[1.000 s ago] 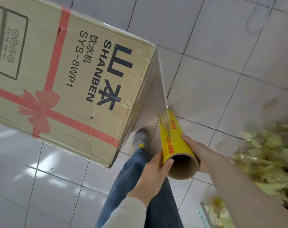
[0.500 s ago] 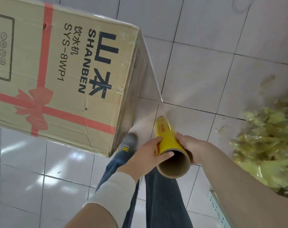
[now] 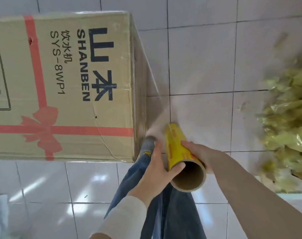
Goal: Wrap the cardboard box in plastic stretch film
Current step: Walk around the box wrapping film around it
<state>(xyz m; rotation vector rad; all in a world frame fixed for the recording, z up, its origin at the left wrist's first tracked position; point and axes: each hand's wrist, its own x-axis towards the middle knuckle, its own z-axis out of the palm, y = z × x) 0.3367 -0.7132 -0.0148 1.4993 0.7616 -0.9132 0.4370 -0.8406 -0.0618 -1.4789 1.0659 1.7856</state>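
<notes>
Cardboard box: a tall brown cardboard box (image 3: 69, 87) printed with a red ribbon and bow, the dark lettering "SHANBEN" and "SYS-8WP1". It takes up the upper left of the view over the white tiled floor (image 3: 198, 57), and its printed face is turned up toward the camera.
Stretch film roll: a roll of clear plastic film with a yellow label on a brown cardboard tube (image 3: 177, 145). It is held just beside the box's near right corner, with the open end of the tube toward the camera.
Film sheet: a clear sheet of film (image 3: 152, 100) runs taut from the far end of the roll up to the box's right edge and lies over the box's right side.
Left hand: the left hand (image 3: 155, 171) grips the roll from the box side, thumb pressed on the yellow label at the near rim and fingers laid along the roll's left flank.
Right hand: the right hand (image 3: 203, 154) clasps the roll from the other side, with its fingers curled over the label.
Clothing: a white sleeve (image 3: 124, 219) covers the left forearm. Blue jeans (image 3: 172, 213) and a grey shoe (image 3: 147, 145) show under the hands, the shoe near the box's near right corner.
Floor, right: a blurred heap of yellow-green plastic wrapping (image 3: 288, 118) lies well apart from the box.
</notes>
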